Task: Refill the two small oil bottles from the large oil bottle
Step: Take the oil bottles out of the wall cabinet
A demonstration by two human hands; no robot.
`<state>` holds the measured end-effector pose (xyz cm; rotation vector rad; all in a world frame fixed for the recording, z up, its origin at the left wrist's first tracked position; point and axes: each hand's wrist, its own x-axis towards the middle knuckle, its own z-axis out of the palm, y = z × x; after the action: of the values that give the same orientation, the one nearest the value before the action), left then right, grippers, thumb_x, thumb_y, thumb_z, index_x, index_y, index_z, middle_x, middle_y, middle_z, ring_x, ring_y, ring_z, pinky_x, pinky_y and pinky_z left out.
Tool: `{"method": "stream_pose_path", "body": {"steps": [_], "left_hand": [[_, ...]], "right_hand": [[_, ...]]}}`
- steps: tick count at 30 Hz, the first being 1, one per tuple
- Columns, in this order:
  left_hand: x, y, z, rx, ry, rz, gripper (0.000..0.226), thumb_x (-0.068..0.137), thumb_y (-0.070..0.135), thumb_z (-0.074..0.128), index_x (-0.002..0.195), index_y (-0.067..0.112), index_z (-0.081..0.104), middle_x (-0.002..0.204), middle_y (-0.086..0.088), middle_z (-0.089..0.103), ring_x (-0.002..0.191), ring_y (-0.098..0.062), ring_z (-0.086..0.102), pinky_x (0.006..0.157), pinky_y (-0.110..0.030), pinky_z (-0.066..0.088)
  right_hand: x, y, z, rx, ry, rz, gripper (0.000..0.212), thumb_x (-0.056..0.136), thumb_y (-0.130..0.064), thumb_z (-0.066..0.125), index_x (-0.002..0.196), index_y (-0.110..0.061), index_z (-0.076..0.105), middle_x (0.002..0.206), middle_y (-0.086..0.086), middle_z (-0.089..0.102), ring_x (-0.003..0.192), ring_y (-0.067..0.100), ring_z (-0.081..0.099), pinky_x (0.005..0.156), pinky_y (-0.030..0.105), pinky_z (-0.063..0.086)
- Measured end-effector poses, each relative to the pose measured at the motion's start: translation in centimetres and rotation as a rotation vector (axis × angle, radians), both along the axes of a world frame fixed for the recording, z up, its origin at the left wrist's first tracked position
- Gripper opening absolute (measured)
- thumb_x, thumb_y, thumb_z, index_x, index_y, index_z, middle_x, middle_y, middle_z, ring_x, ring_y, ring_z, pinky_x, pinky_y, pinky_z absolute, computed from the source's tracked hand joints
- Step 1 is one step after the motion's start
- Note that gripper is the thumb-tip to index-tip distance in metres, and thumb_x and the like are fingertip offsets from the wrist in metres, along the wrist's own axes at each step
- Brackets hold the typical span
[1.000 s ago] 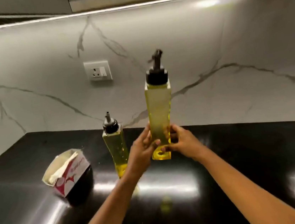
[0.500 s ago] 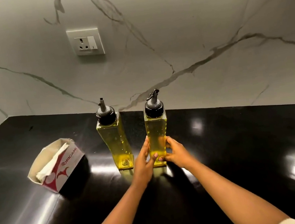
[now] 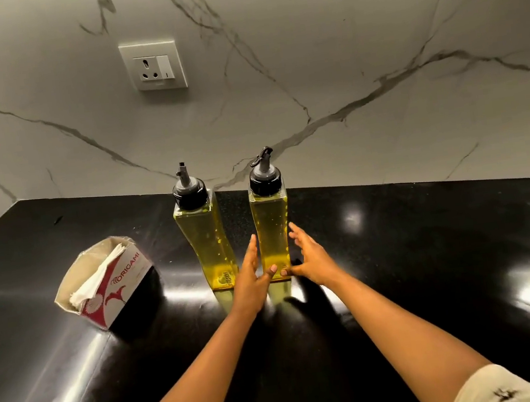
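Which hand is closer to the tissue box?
Left. The left hand lies right of the box, past the left bottle; the right hand lies farther, past the right bottle.

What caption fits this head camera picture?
Left hand and right hand flank the right bottle, beside the left bottle, on a counter.

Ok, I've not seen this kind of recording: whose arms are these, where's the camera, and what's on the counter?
No machine here: a person wears one wide-angle camera on the head, looking down at their own bare arms. On the glossy black countertop stand two tall clear square bottles of yellow oil with black pourer caps, the left bottle and the right bottle. The left hand and right hand flank the right bottle with straight fingers, thumbs at its base; neither grips it. A red and white cardboard napkin box sits further left. A white wall socket is on the marble wall behind.
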<state>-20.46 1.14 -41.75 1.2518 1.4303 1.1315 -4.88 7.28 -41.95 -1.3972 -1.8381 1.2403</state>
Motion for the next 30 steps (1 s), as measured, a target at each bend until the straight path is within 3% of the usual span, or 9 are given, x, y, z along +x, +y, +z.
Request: {"method": "stream_pose_path", "body": {"steps": [2,5,9,12,16,19,22,26,30], "left_hand": [[0.1,-1.4,0.3,-0.040,0.032,0.090,0.077,0.090,0.007,0.063,0.151,0.026,0.022,0.152,0.001,0.032,0.143,-0.016,0.028,0.114,-0.036,0.031],[0.9,-4.2,2.0,-0.009,0.081,0.190,0.052,0.090,0.012,0.064,0.138,0.022,0.046,0.135,-0.001,0.054,0.131,-0.019,0.046,0.107,-0.038,0.041],[3.6,-6.8,9.0,0.203,0.042,0.147,0.028,0.091,0.010,0.062,0.116,0.021,0.061,0.112,0.003,0.067,0.108,-0.009,0.063,0.091,-0.022,0.051],[6.2,-7.5,17.0,0.409,0.029,0.081,0.023,0.090,0.011,0.062,0.110,0.023,0.063,0.108,0.005,0.069,0.100,-0.001,0.065,0.084,-0.015,0.051],[9.4,-7.2,28.6,0.704,0.022,0.053,0.018,0.090,0.014,0.063,0.104,0.025,0.068,0.103,0.012,0.071,0.098,-0.001,0.065,0.080,-0.011,0.050],[11.0,-5.8,36.9,0.892,0.022,0.031,0.017,0.091,0.017,0.062,0.102,0.028,0.069,0.102,0.012,0.072,0.099,-0.005,0.066,0.088,-0.024,0.053],[12.6,-3.5,44.2,1.005,0.011,0.019,0.015,0.092,0.018,0.062,0.100,0.028,0.069,0.100,0.010,0.071,0.098,-0.009,0.066,0.088,-0.034,0.054],[14.0,-0.1,51.6,1.045,0.098,-0.026,0.021,0.091,0.014,0.062,0.112,0.020,0.065,0.111,0.004,0.066,0.103,-0.010,0.062,0.082,-0.016,0.052],[14.2,3.3,56.1,0.909,0.160,0.020,0.042,0.093,0.018,0.060,0.133,0.021,0.049,0.129,0.001,0.051,0.101,-0.006,0.048,0.068,-0.012,0.041]], "right_hand": [[0.9,-1.3,1.2,0.052,-0.032,-0.052,0.105,0.068,-0.019,0.083,0.151,-0.022,0.018,0.150,0.006,0.033,0.138,0.021,0.031,0.111,0.036,0.032],[2.6,-4.0,3.7,0.157,0.010,-0.142,0.081,0.075,-0.017,0.078,0.144,-0.019,0.036,0.140,0.004,0.046,0.129,0.017,0.042,0.103,0.029,0.038],[4.7,-7.4,9.9,0.328,0.133,-0.193,0.033,0.081,-0.017,0.073,0.113,-0.021,0.063,0.111,-0.004,0.065,0.105,0.008,0.059,0.090,0.031,0.052],[6.3,-9.5,17.3,0.493,0.213,-0.216,0.020,0.083,-0.020,0.071,0.102,-0.023,0.065,0.096,-0.012,0.067,0.090,0.001,0.064,0.076,0.014,0.051],[9.3,-11.5,29.0,0.734,0.262,-0.242,0.015,0.087,-0.024,0.066,0.101,-0.029,0.063,0.096,-0.024,0.063,0.092,-0.013,0.058,0.074,0.003,0.044],[11.2,-11.3,37.0,0.932,0.288,-0.281,0.016,0.088,-0.022,0.064,0.103,-0.026,0.063,0.097,-0.024,0.061,0.090,-0.019,0.055,0.072,-0.002,0.040],[12.3,-10.0,44.6,1.043,0.305,-0.330,0.017,0.088,-0.021,0.064,0.105,-0.021,0.063,0.094,-0.018,0.061,0.087,-0.012,0.056,0.071,-0.001,0.041],[13.0,-7.0,52.5,1.023,0.279,-0.360,0.029,0.089,-0.021,0.064,0.117,-0.018,0.057,0.107,-0.008,0.060,0.093,0.001,0.055,0.071,0.009,0.043],[14.1,-2.3,57.0,0.773,0.283,-0.378,0.047,0.087,-0.021,0.066,0.130,-0.014,0.048,0.129,0.007,0.054,0.114,0.021,0.052,0.093,0.034,0.047]]}}
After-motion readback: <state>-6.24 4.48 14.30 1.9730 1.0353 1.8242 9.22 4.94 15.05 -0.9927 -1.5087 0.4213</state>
